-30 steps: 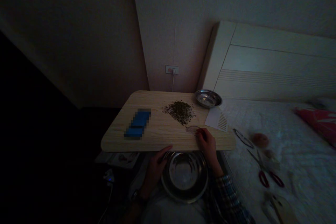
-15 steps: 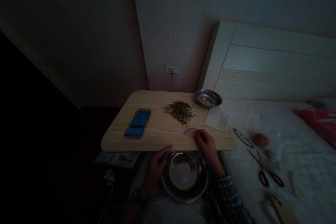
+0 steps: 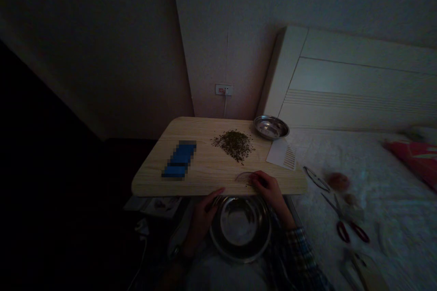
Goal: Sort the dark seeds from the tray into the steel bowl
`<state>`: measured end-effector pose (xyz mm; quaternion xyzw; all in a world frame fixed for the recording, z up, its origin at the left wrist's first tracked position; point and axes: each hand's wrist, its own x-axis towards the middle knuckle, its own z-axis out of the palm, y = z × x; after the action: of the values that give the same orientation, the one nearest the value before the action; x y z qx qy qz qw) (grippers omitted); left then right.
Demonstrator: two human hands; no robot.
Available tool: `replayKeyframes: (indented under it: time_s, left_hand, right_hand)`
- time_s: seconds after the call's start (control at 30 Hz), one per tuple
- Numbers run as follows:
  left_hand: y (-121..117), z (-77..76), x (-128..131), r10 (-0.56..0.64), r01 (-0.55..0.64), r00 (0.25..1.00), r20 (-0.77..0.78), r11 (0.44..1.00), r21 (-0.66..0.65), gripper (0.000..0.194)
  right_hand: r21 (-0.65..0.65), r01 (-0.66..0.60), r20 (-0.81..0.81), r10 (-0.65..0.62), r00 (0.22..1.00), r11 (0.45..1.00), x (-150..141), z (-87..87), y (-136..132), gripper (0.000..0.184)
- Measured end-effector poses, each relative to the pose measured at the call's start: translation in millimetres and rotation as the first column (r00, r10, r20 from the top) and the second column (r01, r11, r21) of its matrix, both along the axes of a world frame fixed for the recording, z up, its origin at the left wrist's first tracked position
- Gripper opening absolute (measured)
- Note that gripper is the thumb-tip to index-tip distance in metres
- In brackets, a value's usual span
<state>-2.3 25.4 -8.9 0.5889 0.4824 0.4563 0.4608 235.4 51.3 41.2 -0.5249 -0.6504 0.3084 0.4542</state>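
Observation:
The scene is dim. My right hand (image 3: 269, 188) is closed on a thin clear scraper-like piece (image 3: 244, 176) pressed to the light wooden table (image 3: 208, 170) near its front edge. A pile of small dark seeds (image 3: 235, 143) lies a little beyond it. Below the table's edge, my left hand (image 3: 203, 216) grips the rim of a large steel bowl (image 3: 241, 227) resting in my lap.
A small steel dish (image 3: 271, 127) stands at the table's far right corner, and a blue box (image 3: 180, 160) lies at its left. A white card (image 3: 282, 154) overhangs the right edge. Red-handled scissors (image 3: 344, 225), glasses (image 3: 316, 178) and small objects lie on the white bed.
My right hand has dragged the clear piece across the table toward the front edge and slightly left. The left hand and the bowl have stayed put.

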Motion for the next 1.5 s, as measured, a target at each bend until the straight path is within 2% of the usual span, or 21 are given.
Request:
replayKeyframes:
  time_s: [0.33, 0.43, 0.57, 0.67, 0.87, 1.0, 1.17, 1.33, 1.5]
  left_hand:
    - [-1, 1.6, -1, -0.027, 0.027, 1.000, -0.005, 1.000, 0.002, 0.041]
    - [-1, 1.5, -1, -0.027, 0.027, 1.000, 0.000, 1.000, 0.016, 0.042]
    - [0, 2.9, -1, -0.029, 0.029, 1.000, 0.001, 0.999, 0.020, 0.042]
    - [-1, 3.8, 0, -0.023, 0.023, 1.000, -0.009, 1.000, 0.011, 0.041]
    - [-1, 3.1, 0, -0.010, 0.010, 1.000, -0.006, 1.000, -0.001, 0.040]
    - [-1, 0.8, -1, -0.026, 0.026, 1.000, -0.009, 1.000, 0.003, 0.041]
    - [0, -1.9, -2, -0.032, 0.033, 0.999, -0.013, 0.999, 0.016, 0.044]
    - [-1, -3.1, -2, -0.042, 0.043, 0.999, -0.010, 0.999, 0.005, 0.045]
    - [-1, 0.7, -2, -0.036, 0.036, 0.999, -0.007, 0.999, 0.023, 0.045]
  right_hand:
    - [-0.101, -0.186, -0.036, 0.184, 0.982, 0.977, 4, 4.7, -3, 0.021]
    - [-0.139, -0.204, -0.063, 0.197, 0.978, 0.969, 5, 4.8, -3, 0.021]
    - [-0.160, -0.129, -0.162, 0.102, 0.981, 0.979, 5, 2.0, -2, 0.024]
    - [-0.116, -0.073, -0.199, 0.048, 0.979, 0.991, 5, -0.7, 0, 0.023]
    - [0.010, 0.100, -0.132, -0.098, 0.986, 0.995, 3, -8.9, 6, 0.019]
    - [0.054, 0.243, -0.099, -0.237, 0.967, 0.969, 2, -15.2, 8, 0.021]
    - [0.083, 0.351, -0.027, -0.350, 0.937, 0.933, 0, -19.3, 11, 0.022]
    - [0.089, 0.387, 0.030, -0.391, 0.920, 0.918, -1, -19.1, 13, 0.024]
    - [0.096, 0.354, 0.083, -0.362, 0.928, 0.930, -4, -15.8, 15, 0.022]
